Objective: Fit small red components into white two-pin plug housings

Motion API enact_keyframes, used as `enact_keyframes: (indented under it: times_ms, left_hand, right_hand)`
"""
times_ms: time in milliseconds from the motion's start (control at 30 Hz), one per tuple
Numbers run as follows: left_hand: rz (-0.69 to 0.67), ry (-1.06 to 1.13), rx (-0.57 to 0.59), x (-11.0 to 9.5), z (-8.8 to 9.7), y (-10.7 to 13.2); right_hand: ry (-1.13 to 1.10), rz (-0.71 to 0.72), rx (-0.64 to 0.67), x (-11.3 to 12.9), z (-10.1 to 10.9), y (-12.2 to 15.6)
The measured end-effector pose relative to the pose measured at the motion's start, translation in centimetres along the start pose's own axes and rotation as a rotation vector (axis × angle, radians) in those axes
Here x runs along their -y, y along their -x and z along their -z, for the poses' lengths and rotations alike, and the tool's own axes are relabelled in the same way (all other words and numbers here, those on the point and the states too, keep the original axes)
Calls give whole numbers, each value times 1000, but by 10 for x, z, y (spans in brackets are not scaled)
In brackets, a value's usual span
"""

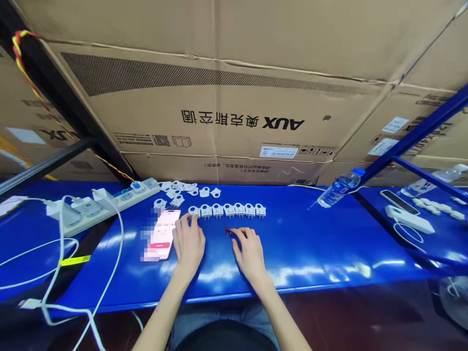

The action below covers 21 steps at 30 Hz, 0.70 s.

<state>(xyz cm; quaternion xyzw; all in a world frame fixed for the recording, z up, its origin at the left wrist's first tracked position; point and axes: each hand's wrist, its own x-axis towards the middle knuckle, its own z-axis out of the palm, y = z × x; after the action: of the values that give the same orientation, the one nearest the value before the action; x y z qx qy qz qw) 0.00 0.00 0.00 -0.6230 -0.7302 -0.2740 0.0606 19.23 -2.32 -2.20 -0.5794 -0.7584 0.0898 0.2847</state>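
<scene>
A cardboard carton (237,139) backs a blue table (310,248), at whose left lies a power strip (120,199). The person's left hand (190,239) and right hand (250,251) rest palm down, the left beside a lit phone (164,234). Seven white plug units (229,209) stand in a row beyond the hands, pins toward the person; others lie loose behind and to the left. The left fingertips meet the row's leftmost unit; whether they clamp it cannot be told. The right thumb and forefinger lie at a small red-and-black bundle (227,231), their grip likewise indeterminate. The step in hand appears to be handling these small parts before the row; the next move would call for a fine fingertip pinch on the bundle.
</scene>
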Motion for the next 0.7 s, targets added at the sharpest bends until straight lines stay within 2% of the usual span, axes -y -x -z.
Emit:
enact_keyframes:
  times_ms: [267, 500, 700]
  left_hand:
    - [-5, -60, -27, 10, -1, 6]
    - [27, -31, -64, 7, 6, 23]
    - [65, -42, 0, 5, 5, 21]
  right_hand:
    - [-95, -2, -37, -4, -4, 5]
    - [-139, 45, -49, -5, 1, 9]
    - [-316, 45, -10, -3, 7, 8]
